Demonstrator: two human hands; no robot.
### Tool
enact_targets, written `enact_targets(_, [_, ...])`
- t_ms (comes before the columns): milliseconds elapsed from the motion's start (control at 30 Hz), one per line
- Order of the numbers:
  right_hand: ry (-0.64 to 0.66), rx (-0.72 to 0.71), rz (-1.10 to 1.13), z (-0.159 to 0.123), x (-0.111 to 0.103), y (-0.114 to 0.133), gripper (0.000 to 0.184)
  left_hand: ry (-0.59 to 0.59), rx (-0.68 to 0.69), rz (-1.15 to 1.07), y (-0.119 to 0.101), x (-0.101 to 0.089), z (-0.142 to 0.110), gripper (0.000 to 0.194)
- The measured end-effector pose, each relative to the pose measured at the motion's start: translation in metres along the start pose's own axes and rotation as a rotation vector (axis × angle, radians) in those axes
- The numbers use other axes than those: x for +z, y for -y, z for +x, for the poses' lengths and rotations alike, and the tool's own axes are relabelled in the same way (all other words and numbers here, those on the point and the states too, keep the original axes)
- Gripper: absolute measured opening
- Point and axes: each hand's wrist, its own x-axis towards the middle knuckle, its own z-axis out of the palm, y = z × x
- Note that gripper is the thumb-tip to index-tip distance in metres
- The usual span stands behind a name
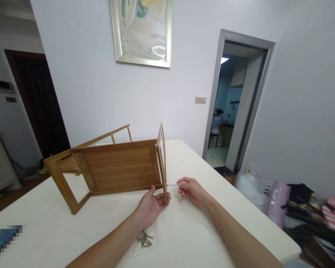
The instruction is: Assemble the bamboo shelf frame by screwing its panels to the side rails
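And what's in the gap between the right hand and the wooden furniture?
A thin metal rod: the head view shows it running from the right hand across to the end of the wooden furniture.

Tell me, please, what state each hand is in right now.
Left hand: closed loosely, holding the wooden frame near its lower corner.
Right hand: closed, fingertips pinching a thin metal rod.
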Motion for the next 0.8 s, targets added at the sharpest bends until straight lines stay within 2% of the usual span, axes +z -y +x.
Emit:
enact_targets(300, [0.007,0.029,0.13,0.0045,0.0031,-0.0033,0.008,-0.01,-0.009,-0.017,-0.0003,-0.0003,0.0005,0.032])
enact_targets(800, [0.129,0.007,0.107,-0.0045,-0.0049,0.0022,0.025,0.011,-0.008,-0.015,0.0004,-0.0016,0.0019,0.033])
